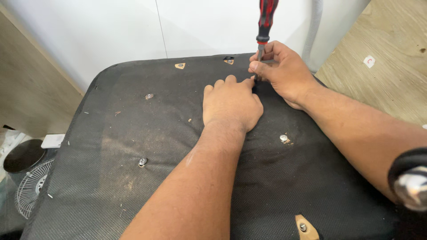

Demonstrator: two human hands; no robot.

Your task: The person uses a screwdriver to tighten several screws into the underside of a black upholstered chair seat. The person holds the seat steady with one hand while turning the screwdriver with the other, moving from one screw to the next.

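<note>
Now your right hand (282, 71) closes around one red-and-black-handled screwdriver (266, 24), tip on the black dusty fabric panel (178, 146); your left hand (231, 104) rests curled, holding nothing, beside it. Three silver screws (142, 162) dot that panel.

A plain white wall (111, 31) stands behind, evenly lit. A grey ribbed hose (312, 31) runs down it. Wooden boards (387, 58) lean at right, and a white fan (31, 186) lies on the floor at left.

left hand (231, 103) on fabric panel (178, 146) | right hand (280, 71) just right, behind it, touching | screwdriver (266, 22) upright in right hand | fan (31, 186) left of panel
</note>
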